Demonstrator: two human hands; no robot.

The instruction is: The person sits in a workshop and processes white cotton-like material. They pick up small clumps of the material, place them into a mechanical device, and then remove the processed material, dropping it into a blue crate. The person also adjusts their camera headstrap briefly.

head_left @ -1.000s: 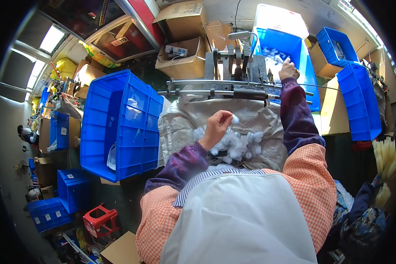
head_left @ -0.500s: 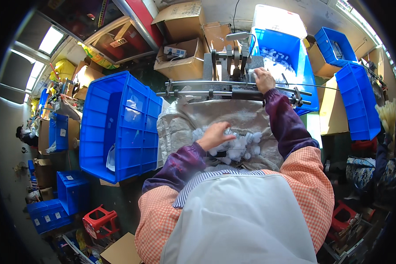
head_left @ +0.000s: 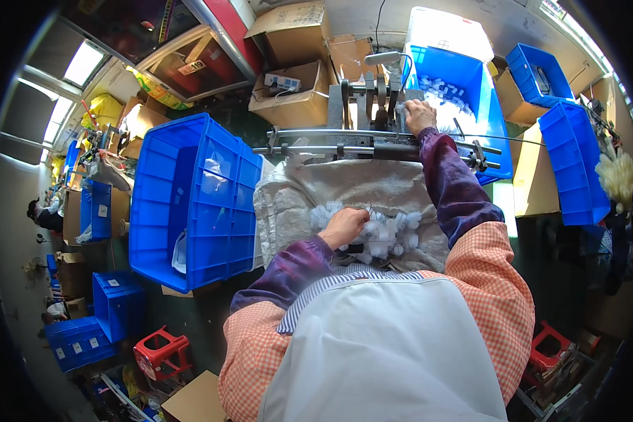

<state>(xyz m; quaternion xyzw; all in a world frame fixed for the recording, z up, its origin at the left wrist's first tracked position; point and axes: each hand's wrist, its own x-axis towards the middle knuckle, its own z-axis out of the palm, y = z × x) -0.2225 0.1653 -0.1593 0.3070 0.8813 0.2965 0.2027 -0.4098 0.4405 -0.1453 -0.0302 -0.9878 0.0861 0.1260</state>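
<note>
White bristle brushes (head_left: 383,235) lie in a loose pile on a grey woven sack (head_left: 344,176) spread across my lap. At the pile's left side is my left hand (head_left: 344,226), its fingers drawn together; what they pinch, if anything, is too small to make out. My right hand (head_left: 420,117) reaches forward to a dark metal bench machine (head_left: 368,105). Its fingers are closed at the machine's right side, beside something small and whitish that I cannot identify. Two horizontal metal rods (head_left: 316,133) run along the machine's near edge.
A large blue crate (head_left: 221,204) stands on its side at my left. Behind the machine on the right, a blue bin (head_left: 496,105) holds small white pieces. Cardboard boxes (head_left: 292,102) stand behind on the left. More blue crates (head_left: 573,162) are at right, and a red stool (head_left: 163,354) at lower left.
My left hand's fingers, spread above the pile before, have drawn together lower at the brushes. My right hand has shifted slightly forward at the machine.
</note>
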